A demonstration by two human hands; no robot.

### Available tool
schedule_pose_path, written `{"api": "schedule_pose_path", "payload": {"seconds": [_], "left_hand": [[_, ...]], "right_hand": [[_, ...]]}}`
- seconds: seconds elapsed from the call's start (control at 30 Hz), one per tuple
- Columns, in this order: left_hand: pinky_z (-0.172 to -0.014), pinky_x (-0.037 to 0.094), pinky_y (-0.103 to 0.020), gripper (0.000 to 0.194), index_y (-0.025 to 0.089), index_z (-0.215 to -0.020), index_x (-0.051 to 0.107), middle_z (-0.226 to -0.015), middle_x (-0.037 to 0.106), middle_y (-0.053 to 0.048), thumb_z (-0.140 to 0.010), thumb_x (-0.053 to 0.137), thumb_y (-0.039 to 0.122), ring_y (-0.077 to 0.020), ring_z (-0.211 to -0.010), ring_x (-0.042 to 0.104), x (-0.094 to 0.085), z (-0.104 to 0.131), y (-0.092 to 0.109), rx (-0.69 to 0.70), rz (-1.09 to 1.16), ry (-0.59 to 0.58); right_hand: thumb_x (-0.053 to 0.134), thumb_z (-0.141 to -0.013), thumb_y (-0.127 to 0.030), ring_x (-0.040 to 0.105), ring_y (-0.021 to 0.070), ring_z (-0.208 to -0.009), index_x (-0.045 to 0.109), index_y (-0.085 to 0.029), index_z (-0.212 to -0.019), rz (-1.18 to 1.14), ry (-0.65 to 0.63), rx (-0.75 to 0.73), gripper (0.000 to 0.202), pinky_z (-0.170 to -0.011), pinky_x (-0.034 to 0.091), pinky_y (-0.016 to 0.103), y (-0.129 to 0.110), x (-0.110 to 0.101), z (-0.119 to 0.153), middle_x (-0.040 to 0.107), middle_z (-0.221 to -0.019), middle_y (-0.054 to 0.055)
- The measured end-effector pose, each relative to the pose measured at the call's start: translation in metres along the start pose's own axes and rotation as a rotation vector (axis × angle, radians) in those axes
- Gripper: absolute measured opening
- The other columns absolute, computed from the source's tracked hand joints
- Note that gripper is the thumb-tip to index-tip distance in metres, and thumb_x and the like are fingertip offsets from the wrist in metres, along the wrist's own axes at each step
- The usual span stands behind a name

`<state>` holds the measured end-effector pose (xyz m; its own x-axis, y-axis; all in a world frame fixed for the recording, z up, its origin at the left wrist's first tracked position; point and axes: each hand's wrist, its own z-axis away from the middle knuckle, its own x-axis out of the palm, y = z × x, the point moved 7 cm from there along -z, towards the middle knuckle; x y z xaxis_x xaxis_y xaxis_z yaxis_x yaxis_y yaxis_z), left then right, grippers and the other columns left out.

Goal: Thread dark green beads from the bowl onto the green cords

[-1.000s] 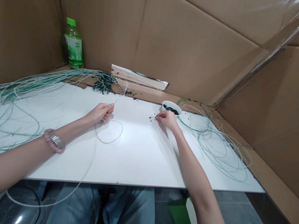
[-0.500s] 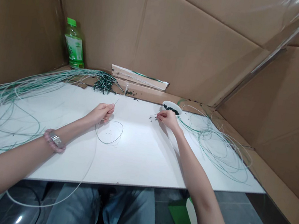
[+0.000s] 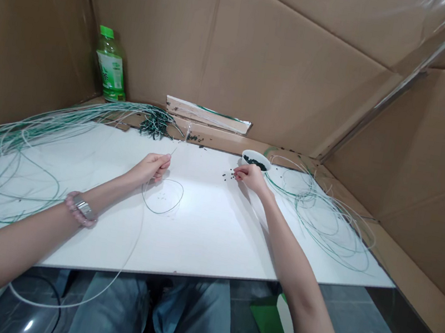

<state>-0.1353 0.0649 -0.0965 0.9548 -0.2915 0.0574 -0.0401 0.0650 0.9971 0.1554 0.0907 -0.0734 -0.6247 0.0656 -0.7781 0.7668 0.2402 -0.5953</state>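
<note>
My left hand [image 3: 154, 168] is closed on a thin cable [image 3: 182, 197], whose tip sticks up past the fingers. From that hand the cable curls in a loop over the white tabletop [image 3: 204, 231], and a pale length hangs over the front edge. With fingertips pinched together, my right hand [image 3: 250, 175] is down among a few small black pieces [image 3: 226, 176]. What lies between those fingertips, if anything, is too small to make out. Just behind that hand stands a white bowl [image 3: 268, 159] holding more of the black pieces.
Many green and white cables [image 3: 42, 129] spread along the left side, ending in a dark bunch [image 3: 155, 124]. More coiled cables [image 3: 323, 222] lie at right. A green bottle [image 3: 111, 70] stands in the back left corner. Cardboard walls [image 3: 287, 75] enclose the table.
</note>
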Motion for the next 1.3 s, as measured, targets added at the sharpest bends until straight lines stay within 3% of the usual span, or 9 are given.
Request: {"api": "schedule_pose_path", "payload": {"seconds": [0.6, 0.97, 1.13, 1.3], "left_hand": [[-0.031, 0.027, -0.013, 0.039, 0.018, -0.053, 0.032, -0.046, 0.021, 0.009, -0.086, 0.046, 0.034, -0.0021, -0.033, 0.023, 0.001, 0.001, 0.001, 0.0, -0.004, -0.004], [-0.031, 0.027, -0.014, 0.039, 0.018, -0.053, 0.032, -0.046, 0.022, 0.009, -0.085, 0.046, 0.035, -0.0025, -0.033, 0.023, 0.001, 0.0, -0.001, -0.005, -0.006, -0.008], [-0.031, 0.028, -0.014, 0.039, 0.018, -0.054, 0.032, -0.047, 0.022, 0.009, -0.085, 0.047, 0.036, -0.0025, -0.033, 0.023, 0.001, -0.001, -0.002, -0.001, -0.01, -0.02], [-0.03, 0.028, -0.014, 0.039, 0.018, -0.053, 0.032, -0.046, 0.022, 0.009, -0.084, 0.048, 0.037, -0.0025, -0.032, 0.023, 0.001, 0.0, -0.001, -0.011, -0.018, -0.008]], "right_hand": [[0.043, -0.081, -0.004, 0.059, 0.0103, -0.054, 0.068, -0.008, -0.093, 0.055, 0.049, 0.002, 0.028, -0.061, 0.05, 0.022, 0.002, -0.002, -0.001, 0.069, -0.071, 0.008], [0.045, -0.082, -0.008, 0.058, 0.012, -0.051, 0.07, -0.01, -0.091, 0.158, 0.073, -0.023, 0.026, -0.063, 0.048, 0.025, -0.006, 0.001, 0.001, 0.066, -0.061, 0.006], [0.046, -0.08, -0.006, 0.061, 0.0153, -0.059, 0.071, -0.011, -0.089, 0.227, 0.067, -0.048, 0.027, -0.071, 0.047, 0.027, -0.011, 0.0, 0.0, 0.068, -0.064, 0.007], [0.045, -0.078, -0.003, 0.064, 0.0194, -0.075, 0.072, -0.011, -0.087, 0.275, 0.061, -0.057, 0.029, -0.079, 0.045, 0.029, -0.014, 0.002, 0.0, 0.071, -0.08, 0.012]]}}
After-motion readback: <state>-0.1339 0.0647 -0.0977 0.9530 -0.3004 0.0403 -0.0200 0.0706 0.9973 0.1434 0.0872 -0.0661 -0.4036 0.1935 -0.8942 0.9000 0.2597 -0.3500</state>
